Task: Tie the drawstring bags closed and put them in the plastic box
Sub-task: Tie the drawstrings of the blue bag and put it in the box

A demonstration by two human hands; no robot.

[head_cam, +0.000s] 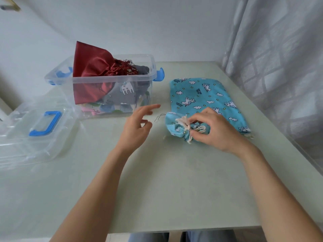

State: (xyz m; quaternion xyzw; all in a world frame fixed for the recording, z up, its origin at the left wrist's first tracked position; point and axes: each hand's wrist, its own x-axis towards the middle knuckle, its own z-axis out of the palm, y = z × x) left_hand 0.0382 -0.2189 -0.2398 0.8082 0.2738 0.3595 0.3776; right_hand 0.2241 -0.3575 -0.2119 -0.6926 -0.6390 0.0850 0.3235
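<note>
A: Bag (201, 95) first. Where does it lie?

B: The blue drawstring bag with the unicorn and cloud print lies flat on the pale counter (166, 180), to the right of the plastic box (111, 84). Its gathered mouth points toward the person, with the cream drawstring (185, 124) bunched at the neck.

A: And the right hand (215, 130)?

B: It rests on the bag's gathered mouth, fingers curled down, pinching the cream cord at the neck.

A: The left hand (138, 123)?

B: It hovers above the counter between the box and the bag, holding nothing. The fingers are loose and spread, the forefinger reaching out toward the bag, the others lightly bent. A thin wire loop (160, 117) lies on the counter just beside its fingertips.

A: What is in the box?

B: The clear box with blue latches stands open at the back left. A dark red bag (92, 67) sticks up out of it, cords gathered at its neck. Below it show a grey printed bag (120, 91) and other patterned cloth. The clear lid (31, 130) with its blue handle lies on the counter to the left of the box.

A: Anything else?

B: A pale curtain (279, 58) hangs along the right edge.
</note>
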